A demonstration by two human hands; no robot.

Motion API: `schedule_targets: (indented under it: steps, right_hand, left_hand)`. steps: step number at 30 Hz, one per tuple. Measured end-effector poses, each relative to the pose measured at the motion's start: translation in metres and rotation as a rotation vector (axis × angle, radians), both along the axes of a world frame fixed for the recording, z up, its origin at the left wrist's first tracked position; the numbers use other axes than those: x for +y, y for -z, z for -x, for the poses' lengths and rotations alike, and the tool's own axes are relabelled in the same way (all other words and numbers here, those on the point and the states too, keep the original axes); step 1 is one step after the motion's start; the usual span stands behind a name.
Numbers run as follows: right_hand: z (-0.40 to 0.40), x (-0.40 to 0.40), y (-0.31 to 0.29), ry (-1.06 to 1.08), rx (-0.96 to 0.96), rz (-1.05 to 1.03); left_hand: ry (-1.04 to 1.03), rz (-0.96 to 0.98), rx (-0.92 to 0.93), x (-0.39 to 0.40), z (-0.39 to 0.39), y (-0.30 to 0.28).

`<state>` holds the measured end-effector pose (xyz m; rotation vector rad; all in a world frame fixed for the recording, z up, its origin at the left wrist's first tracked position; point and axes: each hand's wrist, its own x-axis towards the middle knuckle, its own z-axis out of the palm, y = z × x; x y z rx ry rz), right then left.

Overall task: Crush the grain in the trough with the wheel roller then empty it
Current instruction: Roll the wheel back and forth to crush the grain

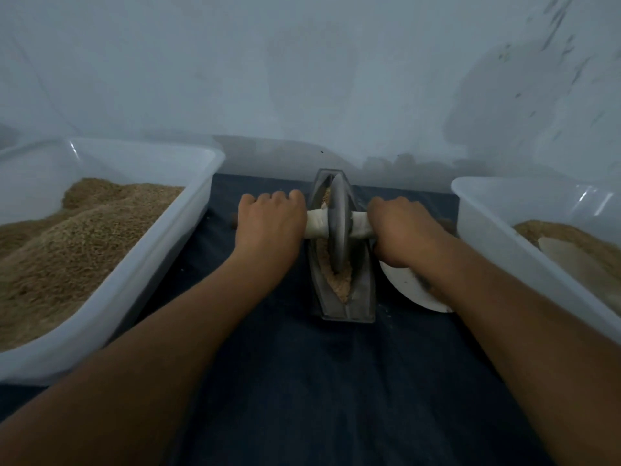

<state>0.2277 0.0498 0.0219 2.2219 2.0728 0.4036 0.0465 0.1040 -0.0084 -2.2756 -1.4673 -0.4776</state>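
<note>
From the head view, a narrow grey trough [347, 290] lies lengthwise on a dark blue cloth [302, 381], its far end close to a pale wall [302, 79]. The wheel [337, 223] stands upright on edge in the trough, about midway along it. Tan grain [341, 280] shows in the trough on the near side of the wheel, and a little beyond it.

A pale handle [317, 225] runs through the wheel to both sides. The left hand [270, 223] grips the left end, fingers [280, 196] curled over it and pressed together. The right hand [401, 230] grips the right end, its fingers wrapped round the handle too.

A white plate [408, 285] lies just right of the trough, partly under the right forearm. A left tub [168, 230] holds heaped brown grain; a right tub [487, 223] holds a shallower layer.
</note>
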Motion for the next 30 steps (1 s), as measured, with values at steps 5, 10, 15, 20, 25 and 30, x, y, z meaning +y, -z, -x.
schedule_targets:
  steps: [5, 10, 15, 20, 25, 30]
  right_hand:
    - [-0.01, 0.039, -0.006, 0.043, 0.01, 0.093]
    - [-0.022, 0.075, -0.011, 0.047, 0.026, 0.149]
    - [-0.029, 0.091, -0.014, 0.07, 0.121, 0.232]
    - [-0.024, 0.08, -0.013, 0.069, 0.089, 0.164]
    - [-0.012, 0.055, -0.011, 0.037, 0.022, 0.096]
    - [-0.004, 0.02, -0.007, 0.016, 0.035, 0.07]
  left_hand:
    - [-0.001, -0.011, 0.015, 0.035, -0.015, -0.002]
    - [0.009, -0.022, 0.042, 0.061, -0.028, -0.009]
    - [0.015, -0.045, 0.062, 0.072, -0.034, -0.013]
    - [0.004, -0.047, 0.059, 0.065, -0.029, -0.009]
    - [-0.017, -0.033, 0.016, 0.043, -0.016, 0.0]
    - [-0.019, -0.019, 0.014, 0.012, -0.006, -0.002]
